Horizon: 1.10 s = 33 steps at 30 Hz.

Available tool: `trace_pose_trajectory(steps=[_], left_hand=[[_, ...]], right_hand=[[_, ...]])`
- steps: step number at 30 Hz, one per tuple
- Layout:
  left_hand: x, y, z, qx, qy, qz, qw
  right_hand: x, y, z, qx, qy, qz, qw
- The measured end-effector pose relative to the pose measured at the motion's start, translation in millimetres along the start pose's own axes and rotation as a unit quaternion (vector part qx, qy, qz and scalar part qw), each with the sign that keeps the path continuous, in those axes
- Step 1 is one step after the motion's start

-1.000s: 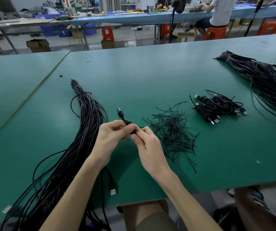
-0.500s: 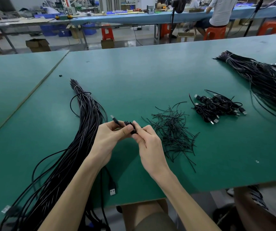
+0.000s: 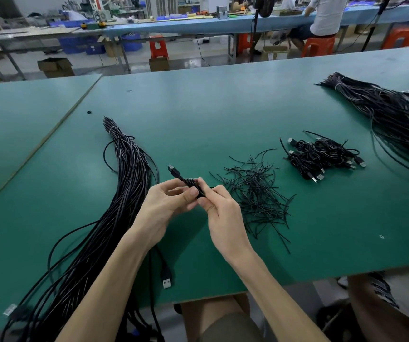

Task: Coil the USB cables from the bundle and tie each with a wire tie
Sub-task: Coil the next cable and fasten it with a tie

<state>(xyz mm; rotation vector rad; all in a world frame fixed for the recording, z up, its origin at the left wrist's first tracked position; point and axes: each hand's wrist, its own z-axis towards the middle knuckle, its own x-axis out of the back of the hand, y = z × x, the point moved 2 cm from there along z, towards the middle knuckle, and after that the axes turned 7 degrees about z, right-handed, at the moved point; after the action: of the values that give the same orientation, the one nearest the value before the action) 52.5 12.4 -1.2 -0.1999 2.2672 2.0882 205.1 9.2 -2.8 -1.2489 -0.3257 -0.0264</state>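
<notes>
— What have the hands got?
— Both pinch one small coil between them. The left hand comes from the left with its thumb across it, the right hand from the right with fingers curled. The wrists angle inward above the table.
— How does it lie?
— Its long axis runs near-right to far-left, plug poking out far-left. Whether a tie is on it, I can't tell.
— And around it?
— Ties lie just right of the right hand, the nearer one. Bundle to the left, done coils far right.
</notes>
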Motion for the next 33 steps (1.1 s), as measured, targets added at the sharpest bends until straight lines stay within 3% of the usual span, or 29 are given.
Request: trace_pose_trajectory(steps=[16, 25, 33], left_hand=[[2, 1, -2, -0.011, -0.022, 0.092, 0.995], [4, -4, 2, -0.005, 0.036, 0.093, 0.995], [4, -7, 1, -0.012, 0.006, 0.119, 0.993]], right_hand=[[-5, 6, -1, 0.03, -0.005, -0.052, 0.998], [-9, 12, -1, 0.042, -0.016, -0.069, 0.997], [-10, 16, -2, 0.035, -0.034, -0.101, 0.994]])
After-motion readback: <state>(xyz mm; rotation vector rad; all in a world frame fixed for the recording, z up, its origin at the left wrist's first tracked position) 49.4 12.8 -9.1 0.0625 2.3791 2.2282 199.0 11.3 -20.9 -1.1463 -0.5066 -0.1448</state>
